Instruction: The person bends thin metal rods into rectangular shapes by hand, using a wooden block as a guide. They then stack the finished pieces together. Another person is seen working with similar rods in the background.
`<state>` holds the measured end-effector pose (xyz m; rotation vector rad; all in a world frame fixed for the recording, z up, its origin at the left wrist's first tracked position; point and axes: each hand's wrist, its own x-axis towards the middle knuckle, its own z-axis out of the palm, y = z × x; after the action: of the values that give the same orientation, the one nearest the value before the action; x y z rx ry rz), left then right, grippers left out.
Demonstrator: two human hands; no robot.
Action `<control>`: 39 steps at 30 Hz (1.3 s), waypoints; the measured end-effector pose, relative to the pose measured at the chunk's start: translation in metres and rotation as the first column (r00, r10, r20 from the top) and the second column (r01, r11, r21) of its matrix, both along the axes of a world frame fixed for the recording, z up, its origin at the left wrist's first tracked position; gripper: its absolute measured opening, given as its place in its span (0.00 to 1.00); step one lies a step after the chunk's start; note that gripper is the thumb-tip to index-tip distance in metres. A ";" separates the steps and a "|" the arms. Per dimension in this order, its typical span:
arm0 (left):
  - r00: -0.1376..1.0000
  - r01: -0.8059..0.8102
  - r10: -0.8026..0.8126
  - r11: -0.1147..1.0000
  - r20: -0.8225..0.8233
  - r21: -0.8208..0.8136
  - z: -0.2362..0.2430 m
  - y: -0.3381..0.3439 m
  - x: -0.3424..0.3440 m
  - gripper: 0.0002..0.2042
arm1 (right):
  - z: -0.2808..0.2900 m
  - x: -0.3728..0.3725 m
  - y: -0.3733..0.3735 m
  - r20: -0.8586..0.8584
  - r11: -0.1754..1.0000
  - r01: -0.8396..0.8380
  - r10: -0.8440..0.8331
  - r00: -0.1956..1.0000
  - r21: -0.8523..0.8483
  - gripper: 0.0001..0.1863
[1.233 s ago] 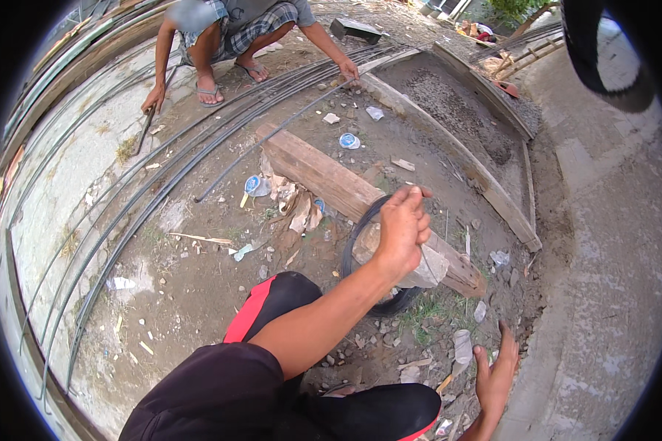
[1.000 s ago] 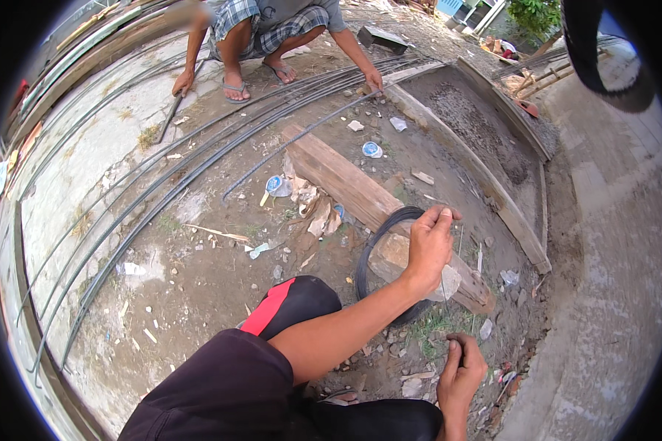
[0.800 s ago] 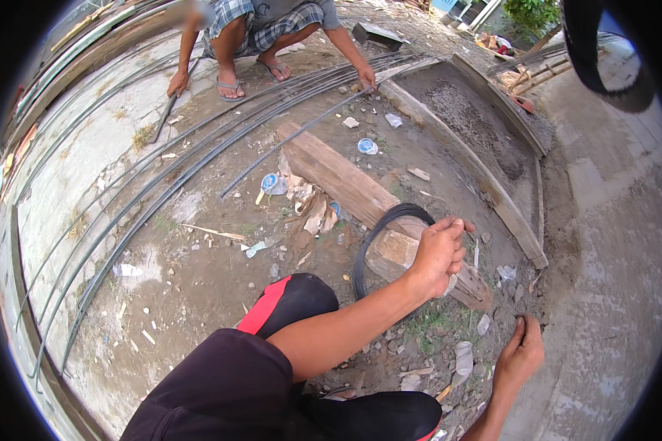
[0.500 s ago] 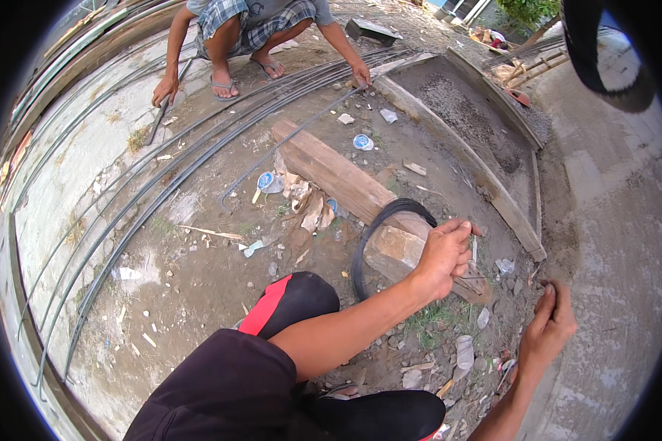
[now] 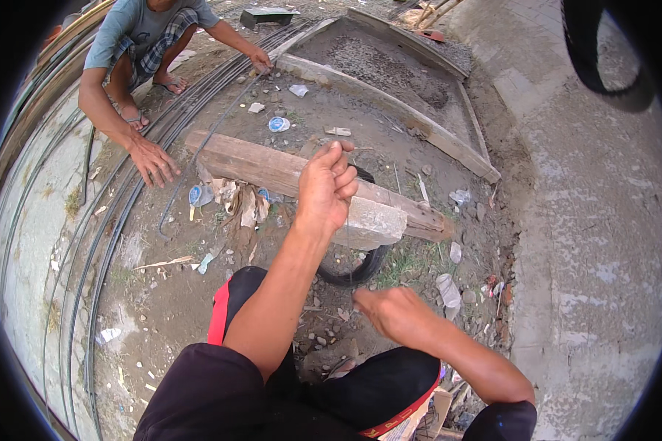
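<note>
My left hand (image 5: 324, 184) is raised over a wooden beam (image 5: 235, 156), fingers curled round a thin wire. The wire runs down past a pale block (image 5: 375, 220) lying against the beam to my right hand (image 5: 390, 312), whose fingertips are pinched on it near the ground. A coil of dark wire (image 5: 349, 274) lies around and under the block, partly hidden by my left hand and the block.
A co-worker (image 5: 140, 44) squats at upper left among long steel bars (image 5: 184, 117), one hand on a bar. A wooden form (image 5: 375, 99) holds gravelly mix at upper right. A concrete path (image 5: 581, 257) runs along the right; scraps and cups (image 5: 278, 124) litter the dirt.
My left hand has risen leftward in view, and my right hand has moved left, below it. The view has shifted. The co-worker's left-side hand has left the dark bar and reaches toward the rods.
</note>
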<state>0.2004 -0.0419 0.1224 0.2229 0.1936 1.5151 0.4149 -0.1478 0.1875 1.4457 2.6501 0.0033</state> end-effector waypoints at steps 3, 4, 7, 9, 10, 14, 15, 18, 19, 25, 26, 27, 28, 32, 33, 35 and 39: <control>0.992 -0.019 0.031 0.995 0.121 -0.094 -0.011 0.005 -0.027 0.10 | 0.059 -0.031 -0.002 -0.430 0.958 0.139 -0.020 0.903 0.249 0.08; 0.986 -0.021 0.028 0.999 0.167 -0.045 0.005 0.002 -0.030 0.10 | 0.067 -0.030 -0.007 -0.546 0.917 0.233 -0.021 0.838 0.323 0.08; 0.980 -0.100 0.088 0.993 0.176 0.057 0.022 -0.001 -0.035 0.10 | 0.008 0.046 -0.009 -0.158 0.849 0.490 -0.465 0.871 0.197 0.08; 0.978 -0.136 0.121 0.988 0.169 0.079 0.015 0.004 -0.045 0.11 | -0.023 0.032 -0.058 -0.543 0.903 -0.109 -0.150 0.826 -0.416 0.10; 0.980 -0.117 0.104 0.991 0.169 0.072 0.006 0.009 -0.050 0.11 | -0.002 0.022 -0.065 -0.610 0.896 -0.162 -0.141 0.779 -0.414 0.10; 0.969 -0.148 0.125 0.985 0.211 0.094 0.009 0.006 -0.062 0.11 | 0.067 0.014 -0.072 -0.735 0.928 0.163 -0.365 0.572 -0.334 0.11; 0.953 -0.132 0.092 0.984 0.290 0.121 0.009 0.005 -0.067 0.11 | 0.065 0.025 -0.062 -0.697 0.897 0.336 -0.437 0.569 -0.289 0.11; 0.935 -0.196 0.147 0.973 0.322 0.125 0.014 0.004 -0.071 0.12 | -0.008 0.036 -0.065 -0.577 0.948 0.172 -0.300 0.759 -0.266 0.10; 0.926 -0.155 0.091 0.977 0.366 0.148 0.003 0.009 -0.075 0.12 | -0.029 0.017 -0.091 -0.702 0.921 -0.132 -0.180 0.689 -0.366 0.10; 0.939 -0.232 0.252 0.966 0.234 -0.111 0.022 0.000 -0.055 0.14 | -0.007 -0.008 -0.077 -0.459 0.940 0.285 -0.171 0.872 0.190 0.12; 0.955 -0.206 0.236 0.964 0.178 -0.171 0.027 -0.008 -0.039 0.14 | -0.020 -0.009 -0.069 -0.502 0.941 0.267 -0.130 0.855 0.210 0.13; 0.967 -0.159 0.188 0.973 0.174 -0.168 0.025 -0.011 -0.022 0.16 | -0.035 -0.011 -0.062 -0.539 0.941 0.251 -0.092 0.837 0.229 0.13; 0.975 -0.111 0.139 0.980 0.171 -0.165 0.023 -0.012 -0.008 0.18 | -0.037 -0.014 -0.062 -0.545 0.949 0.255 -0.118 0.830 0.184 0.14; 0.994 -0.109 0.105 0.985 -0.033 -0.132 0.019 -0.020 0.026 0.20 | -0.023 -0.026 -0.067 -0.412 0.977 0.209 -0.205 0.888 -0.036 0.12; 0.992 -0.106 0.096 0.987 -0.084 -0.120 0.019 -0.020 0.031 0.21 | -0.007 -0.029 -0.067 -0.330 0.994 0.104 -0.090 0.940 0.024 0.12; 0.987 -0.062 0.044 0.992 -0.154 -0.111 0.015 -0.029 0.039 0.21 | 0.015 -0.039 -0.058 -0.339 0.966 0.014 0.076 0.938 0.257 0.09; 0.984 0.114 -0.110 0.993 -0.143 0.018 0.040 -0.067 0.078 0.21 | 0.003 0.013 -0.010 -0.171 0.931 0.192 -0.144 0.975 0.309 0.06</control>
<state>0.2779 -0.1085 0.1619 0.3576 0.2701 1.3914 0.4282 -0.1583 0.1903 1.8365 2.7270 0.3478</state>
